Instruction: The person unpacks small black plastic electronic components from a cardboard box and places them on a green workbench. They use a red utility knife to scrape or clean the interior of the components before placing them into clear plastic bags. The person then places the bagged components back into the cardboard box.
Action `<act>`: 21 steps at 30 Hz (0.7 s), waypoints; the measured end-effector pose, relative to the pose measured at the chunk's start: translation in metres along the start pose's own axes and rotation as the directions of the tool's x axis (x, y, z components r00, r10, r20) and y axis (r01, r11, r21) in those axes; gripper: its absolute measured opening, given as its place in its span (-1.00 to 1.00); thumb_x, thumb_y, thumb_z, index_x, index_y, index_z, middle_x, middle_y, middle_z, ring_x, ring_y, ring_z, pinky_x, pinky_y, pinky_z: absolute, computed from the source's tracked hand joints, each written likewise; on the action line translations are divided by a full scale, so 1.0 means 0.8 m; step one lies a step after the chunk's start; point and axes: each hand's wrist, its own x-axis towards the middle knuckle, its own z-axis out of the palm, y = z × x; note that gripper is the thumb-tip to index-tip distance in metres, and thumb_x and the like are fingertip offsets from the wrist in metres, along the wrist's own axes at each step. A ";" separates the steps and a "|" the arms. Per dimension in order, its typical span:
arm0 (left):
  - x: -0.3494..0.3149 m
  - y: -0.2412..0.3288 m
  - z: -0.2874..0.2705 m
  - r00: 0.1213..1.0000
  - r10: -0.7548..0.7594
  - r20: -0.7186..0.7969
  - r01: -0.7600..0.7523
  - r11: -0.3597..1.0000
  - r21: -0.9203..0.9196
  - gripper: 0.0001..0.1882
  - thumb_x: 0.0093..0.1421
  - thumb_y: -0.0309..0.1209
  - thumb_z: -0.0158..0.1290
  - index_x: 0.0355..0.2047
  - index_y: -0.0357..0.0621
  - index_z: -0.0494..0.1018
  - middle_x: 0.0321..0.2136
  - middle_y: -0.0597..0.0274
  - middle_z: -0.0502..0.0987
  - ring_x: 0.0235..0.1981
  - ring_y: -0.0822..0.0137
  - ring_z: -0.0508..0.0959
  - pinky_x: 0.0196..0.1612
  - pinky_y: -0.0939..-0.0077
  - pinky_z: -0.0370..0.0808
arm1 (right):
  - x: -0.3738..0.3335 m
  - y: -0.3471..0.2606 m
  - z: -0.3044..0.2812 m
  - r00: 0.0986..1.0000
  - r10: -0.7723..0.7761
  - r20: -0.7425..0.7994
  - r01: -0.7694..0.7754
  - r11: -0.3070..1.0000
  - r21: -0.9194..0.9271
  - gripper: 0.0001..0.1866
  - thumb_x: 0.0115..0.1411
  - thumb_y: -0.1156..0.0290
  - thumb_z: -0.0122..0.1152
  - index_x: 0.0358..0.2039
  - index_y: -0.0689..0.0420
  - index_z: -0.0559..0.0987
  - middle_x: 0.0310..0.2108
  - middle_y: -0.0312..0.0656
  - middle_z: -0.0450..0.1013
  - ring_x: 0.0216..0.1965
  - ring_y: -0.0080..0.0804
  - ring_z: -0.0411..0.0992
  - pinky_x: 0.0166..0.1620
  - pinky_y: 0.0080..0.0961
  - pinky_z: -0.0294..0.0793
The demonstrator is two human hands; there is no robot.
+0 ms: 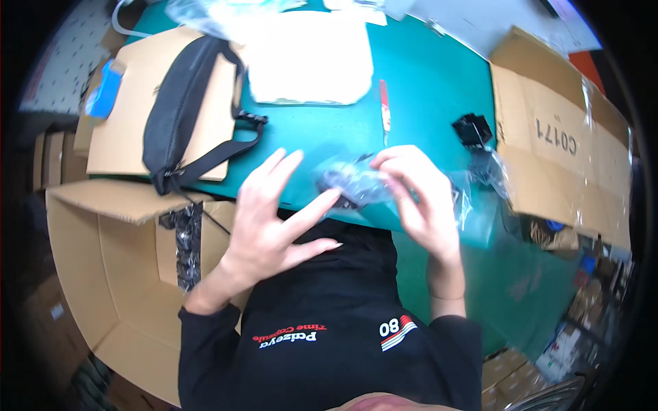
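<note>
The person wears a black long-sleeved top (329,301) with small red, white and striped print on the chest; both hands are bare.

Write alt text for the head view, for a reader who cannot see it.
Two bare hands work a clear plastic bag holding a dark item at the near edge of a teal table: the right hand grips it, the left hand touches it with fingers spread. A black waist bag lies on flat cardboard to the left.
</note>
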 end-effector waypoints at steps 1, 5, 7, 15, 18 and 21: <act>0.002 -0.005 0.014 1.000 0.010 -0.004 -0.011 1.000 -0.028 -0.17 -0.17 -0.24 0.49 0.19 0.06 0.50 0.17 -0.13 0.41 0.07 -0.12 0.53 0.10 0.09 0.52 | 0.002 0.000 0.009 0.998 -0.047 0.033 0.045 0.998 0.052 -0.81 0.17 0.70 0.23 -0.19 0.26 0.56 -0.22 -0.03 0.53 -0.16 -0.05 0.54 -0.07 -0.31 0.55; -0.027 -0.012 0.052 0.999 -0.002 -0.050 -0.008 0.982 -0.190 -0.21 -0.22 -0.49 0.42 0.14 -0.01 0.50 0.00 -0.03 0.49 -0.09 -0.04 0.62 -0.10 0.22 0.66 | -0.005 -0.004 0.039 0.993 0.053 0.102 -0.092 0.899 0.427 -0.77 0.17 0.71 0.23 -0.14 0.25 0.54 -0.08 -0.04 0.46 -0.06 -0.19 0.51 -0.04 -0.40 0.55; -0.029 -0.007 0.055 0.996 -0.046 -0.075 0.029 0.977 -0.211 -0.30 -0.19 -0.51 0.42 0.05 -0.09 0.49 -0.03 -0.05 0.46 -0.17 0.00 0.64 -0.20 0.27 0.68 | -0.014 -0.002 0.058 0.967 0.244 0.073 -0.228 0.702 0.675 -0.73 0.16 0.72 0.23 -0.12 0.24 0.54 -0.01 -0.04 0.40 0.01 -0.25 0.48 -0.04 -0.43 0.55; -0.044 0.003 0.054 0.974 -0.114 -0.197 0.079 0.981 -0.176 -0.47 -0.04 -0.42 0.43 -0.08 -0.20 0.46 0.09 -0.16 0.46 -0.17 0.06 0.66 -0.22 0.32 0.67 | -0.038 0.008 0.095 0.987 -0.155 0.051 0.136 0.953 0.271 -0.63 0.00 0.50 0.43 -0.13 0.27 0.62 -0.13 0.05 0.55 -0.06 0.06 0.55 0.06 -0.17 0.54; -0.054 0.006 0.031 0.996 -0.073 -0.047 0.070 0.996 -0.062 -0.45 -0.04 -0.40 0.37 0.00 -0.21 0.50 -0.05 0.02 0.56 -0.19 0.07 0.66 -0.27 0.33 0.67 | -0.027 0.012 0.104 0.965 -0.206 0.164 0.143 0.933 0.331 -0.64 0.03 0.51 0.41 -0.13 0.28 0.62 -0.14 0.05 0.57 -0.10 0.07 0.57 0.03 -0.18 0.57; -0.077 0.007 0.004 0.979 -0.199 -0.038 0.195 0.977 -0.091 -0.57 0.00 -0.39 0.35 -0.10 -0.19 0.54 -0.18 0.07 0.56 -0.30 0.08 0.64 -0.30 0.33 0.62 | -0.027 0.000 0.118 0.961 -0.197 0.193 0.106 0.910 0.401 -0.67 0.05 0.55 0.35 -0.12 0.28 0.62 -0.15 0.09 0.58 -0.07 0.05 0.57 0.04 -0.19 0.56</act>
